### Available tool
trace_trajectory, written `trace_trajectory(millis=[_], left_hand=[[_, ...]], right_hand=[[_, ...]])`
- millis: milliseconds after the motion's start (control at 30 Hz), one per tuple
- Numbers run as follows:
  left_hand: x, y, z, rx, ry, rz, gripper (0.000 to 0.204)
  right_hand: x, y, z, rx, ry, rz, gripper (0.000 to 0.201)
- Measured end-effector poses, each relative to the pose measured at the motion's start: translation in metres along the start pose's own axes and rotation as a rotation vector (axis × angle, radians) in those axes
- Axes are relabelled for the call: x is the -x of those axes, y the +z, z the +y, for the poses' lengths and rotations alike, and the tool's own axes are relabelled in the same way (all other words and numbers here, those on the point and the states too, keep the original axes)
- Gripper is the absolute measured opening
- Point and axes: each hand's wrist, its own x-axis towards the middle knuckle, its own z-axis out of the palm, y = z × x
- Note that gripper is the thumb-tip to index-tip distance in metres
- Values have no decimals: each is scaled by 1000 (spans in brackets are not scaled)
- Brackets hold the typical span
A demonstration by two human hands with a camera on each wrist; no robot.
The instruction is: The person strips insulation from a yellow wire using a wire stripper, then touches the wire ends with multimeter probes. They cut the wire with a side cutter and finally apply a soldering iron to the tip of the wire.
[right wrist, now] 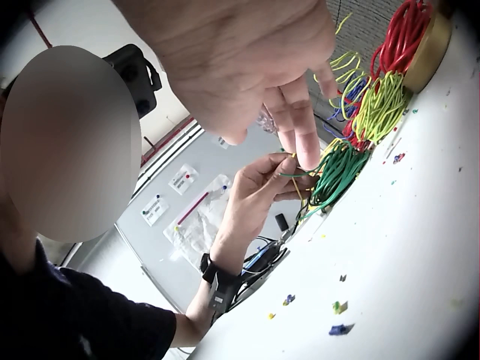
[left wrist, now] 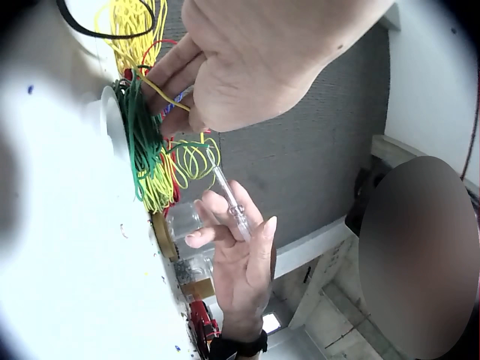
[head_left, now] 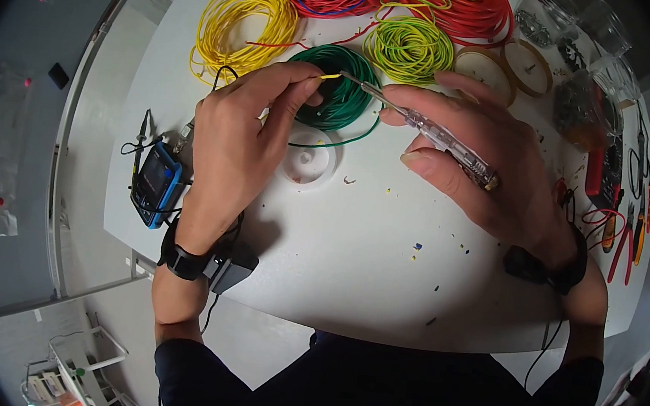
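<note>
The left hand [head_left: 242, 127] pinches a short yellow wire end [head_left: 329, 77] between thumb and index finger, above the green wire coil [head_left: 352, 95]. A clear-handled screwdriver [head_left: 446, 142] lies in the right hand [head_left: 488, 161], its thin shaft pointing left so that the tip is close to the wire end; whether they touch cannot be told. In the left wrist view the right hand [left wrist: 240, 262] holds the screwdriver [left wrist: 231, 196] between thumb and fingers. The right wrist view shows the left hand [right wrist: 251, 195] pinching beside the green coil [right wrist: 341, 176].
Yellow [head_left: 240, 31], red [head_left: 479, 17] and yellow-green [head_left: 411, 51] wire coils lie at the back. A white round spool [head_left: 308, 162] sits below the green coil. A blue-edged meter [head_left: 157, 184] is at left; pliers [head_left: 627, 235] and clear containers [head_left: 590, 96] are at right. Small scraps dot the table.
</note>
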Motion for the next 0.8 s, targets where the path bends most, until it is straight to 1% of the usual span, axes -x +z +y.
trace_trajectory(millis=[300,467,533,567,633,700,767,800], left_hand=[[0,0,0,11,-23,-1,16],[0,2,-3,22,-24,-4,16],[0,5,-7,37,15,69,11],[0,4,-6,37,15,69,11],[0,1,-1,6,-15,-2,16],[0,0,-2,31,-35,-13,16],[-1,2,-1,56,-56,-21,17],[-3,7,2,148,-17,100,19]], right_hand=[[0,2,0,-12,4,14,46],[0,3,1,19,-29,21,47],[0,3,0,10,-9,16,47],[0,4,-1,2,11,10,47],[0,3,0,20,-7,7,47],[1,2,1,36,-27,4,47],[3,3,2,-202,36,46,49],[3,2,0,-202,35,45,49]])
